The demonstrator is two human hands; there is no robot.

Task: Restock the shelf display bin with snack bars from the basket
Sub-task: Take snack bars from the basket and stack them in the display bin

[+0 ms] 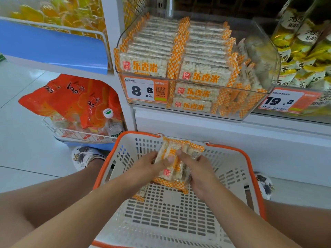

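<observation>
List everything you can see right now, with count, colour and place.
bin: one, clear, on shelf, nearly full of bars
basket: one, cream with orange rim, below bin
bars: a bundle, orange-white, held over basket
loose bar: one, on basket floor
price tags: two, orange-white, on bin fronts
orange bag: one, in wire rack, left
bottle: one, clear, beside bag
yellow packs: many, right bin
left hand: grip on bars
right hand: grip on bars

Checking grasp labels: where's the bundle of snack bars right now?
Head view, lower centre: the snack bars are gripped between left hand and right hand, over the basket, below the display bin.
</observation>
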